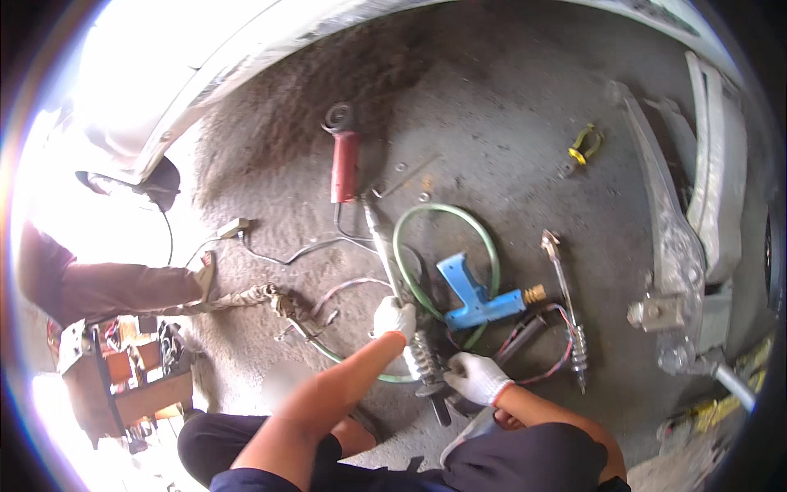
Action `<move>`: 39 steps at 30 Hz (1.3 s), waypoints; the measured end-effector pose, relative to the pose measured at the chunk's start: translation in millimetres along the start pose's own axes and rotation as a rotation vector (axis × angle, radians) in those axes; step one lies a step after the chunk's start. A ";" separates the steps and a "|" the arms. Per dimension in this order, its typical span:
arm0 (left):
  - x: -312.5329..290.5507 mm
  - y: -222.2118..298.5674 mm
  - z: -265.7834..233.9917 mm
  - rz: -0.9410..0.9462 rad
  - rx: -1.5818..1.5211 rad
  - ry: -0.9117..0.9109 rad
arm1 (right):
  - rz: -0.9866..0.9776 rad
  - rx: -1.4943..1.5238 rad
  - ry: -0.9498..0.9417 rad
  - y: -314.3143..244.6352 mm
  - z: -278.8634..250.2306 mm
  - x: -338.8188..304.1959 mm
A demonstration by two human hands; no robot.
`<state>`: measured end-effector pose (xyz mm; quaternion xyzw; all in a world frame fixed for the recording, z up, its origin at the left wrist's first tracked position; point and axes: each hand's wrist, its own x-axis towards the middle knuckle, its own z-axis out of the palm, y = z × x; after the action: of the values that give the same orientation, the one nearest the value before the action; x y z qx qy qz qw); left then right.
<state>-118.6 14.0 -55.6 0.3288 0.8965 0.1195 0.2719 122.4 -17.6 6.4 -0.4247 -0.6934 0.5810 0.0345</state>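
My left hand (395,318), in a white glove with an orange cuff, is closed round a long silver metal rod (379,246). The rod slants up and away toward the red angle grinder (345,168). Below that hand sits a ribbed metal cylinder (421,359), in line with the rod, with a dark end piece (441,408) beneath it. My right hand (477,379), also gloved, is beside the lower end of the ribbed part. Its fingers are drawn together, and what they pinch is hidden. A blue gun-shaped tool (477,302) with a brass fitting lies just beyond.
A green hose (447,207) loops round the blue tool. Right lie a second ribbed rod (566,283), yellow-handled pliers (584,148) and a heavy metal frame (676,238). Left are a power cord (283,261), another person's leg (131,289) and a toolbox (152,402). A white vehicle body (188,90) borders the far side.
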 end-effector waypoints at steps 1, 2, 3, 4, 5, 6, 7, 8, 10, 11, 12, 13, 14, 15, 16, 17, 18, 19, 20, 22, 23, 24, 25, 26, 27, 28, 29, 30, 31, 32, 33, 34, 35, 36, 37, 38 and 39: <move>0.4 8.6 3.4 -0.020 -0.032 -0.029 | 0.020 0.048 0.050 9.8 -5.7 -2.1; -2.3 14.9 1.1 -0.049 -0.063 -0.063 | 0.036 0.097 0.100 19.0 -12.1 -4.5; -2.3 24.2 -5.1 -0.003 -0.005 -0.084 | 0.026 0.109 0.154 25.5 -24.1 -9.0; -3.4 31.8 -15.4 -0.065 -0.146 -0.105 | 0.017 0.125 0.212 30.6 -36.4 -14.9; -12.4 51.0 -30.8 -0.115 -0.283 -0.145 | 0.007 0.145 0.296 41.2 -49.7 -22.3; -18.0 53.5 -43.8 -0.179 -0.411 -0.184 | 0.000 0.173 0.367 50.0 -59.2 -30.5; -11.8 31.5 -53.7 0.010 -0.321 -0.142 | 0.036 0.199 0.389 53.5 -70.2 -38.2; -7.2 17.1 -66.6 -0.040 -0.294 -0.139 | 0.003 0.176 0.443 62.4 -83.6 -45.1; 3.4 -9.1 -104.7 0.184 0.076 -0.147 | 0.153 -0.103 0.642 69.1 -113.5 -58.1; 10.8 -10.4 -132.0 0.478 0.415 -0.060 | 0.018 -0.266 0.921 89.6 -120.5 -60.8; 24.5 -28.7 -157.6 0.565 0.477 -0.004 | 0.054 -0.597 0.962 92.3 -137.8 -64.2; 41.8 -45.0 -188.1 0.490 0.355 0.010 | 0.099 -0.715 1.002 85.7 -151.9 -67.5; 61.6 -61.7 -218.4 0.360 0.153 0.041 | 0.135 -0.829 1.033 79.2 -161.8 -69.0; 75.5 -68.9 -243.3 0.232 -0.036 0.089 | 0.208 -0.781 0.963 81.6 -167.6 -68.0; 72.7 -44.9 -260.5 0.116 -0.103 0.150 | 0.289 -0.734 0.896 87.7 -171.8 -65.5; 67.0 -22.9 -279.3 0.007 -0.187 0.223 | 0.417 -0.735 0.733 92.5 -172.9 -62.6; 70.4 -32.2 -300.4 -0.060 -0.223 0.261 | 0.544 -0.695 0.513 96.3 -174.0 -52.7; 70.0 -49.5 -313.4 -0.039 -0.199 0.243 | 0.599 -0.706 0.460 97.9 -164.7 -47.7; 63.8 -77.5 -332.6 -0.022 -0.171 0.244 | 0.635 -0.709 0.403 94.0 -156.4 -41.0; 76.5 -182.4 -356.1 0.111 0.020 0.411 | 0.660 -0.609 0.299 70.8 -149.3 -32.2; 78.2 -205.2 -349.4 0.005 0.040 0.371 | 0.628 -0.525 0.360 66.9 -143.6 -39.5; 76.1 -225.6 -343.4 -0.079 0.083 0.337 | 0.626 -0.428 0.409 43.6 -141.9 -48.5; 69.4 -231.7 -338.1 -0.165 0.135 0.300 | 0.584 -0.353 0.523 33.4 -136.7 -63.3; 62.8 -229.5 -328.0 -0.252 0.155 0.270 | 0.445 -0.231 0.640 54.5 -130.7 -80.2; 57.8 -235.1 -305.7 -0.353 0.140 0.224 | 0.501 -0.175 0.598 62.0 -125.5 -90.7; 63.8 -278.0 -280.1 -0.522 0.095 0.227 | 0.417 -0.271 0.608 94.1 -113.6 -101.0; 45.2 -318.6 -243.4 -0.384 0.320 0.215 | 0.316 -0.507 0.729 80.0 -101.5 -101.4; 36.7 -358.5 -232.2 -0.512 0.252 0.192 | 0.474 -0.583 0.538 68.0 -98.7 -94.0; 26.5 -372.9 -203.0 -0.577 0.162 0.168 | 0.499 -0.630 0.472 51.4 -102.9 -92.0; 12.0 -390.3 -190.5 -0.595 0.186 0.114 | 0.522 -0.663 0.396 42.6 -104.9 -87.8; 3.3 -410.6 -174.8 -0.632 0.258 0.143 | 0.474 -0.371 0.298 80.4 -112.6 -85.9; 30.6 -406.9 -163.8 -0.656 0.271 0.072 | 0.426 -0.077 0.244 134.7 -127.4 -94.6; 47.4 -395.7 -154.0 -0.527 0.365 0.067 | 0.395 0.186 0.256 170.1 -141.9 -105.4; 39.2 -364.4 -162.3 -0.429 0.463 0.066 | 0.416 0.604 0.196 122.4 -153.2 -108.6; 36.6 -314.4 -192.4 -0.219 0.481 -0.079 | 0.480 0.686 0.340 111.7 -159.1 -118.6; 20.1 -259.6 -234.6 -0.034 0.500 -0.224 | 0.528 0.768 0.466 101.6 -163.3 -121.3; 7.0 -192.7 -267.1 0.154 0.495 -0.337 | 0.409 0.508 0.388 152.5 -160.4 -111.8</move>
<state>-375.3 -136.4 85.7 0.4674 0.8129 -0.1385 0.3186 364.1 31.2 -19.4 -0.6344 -0.4086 0.6382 0.1527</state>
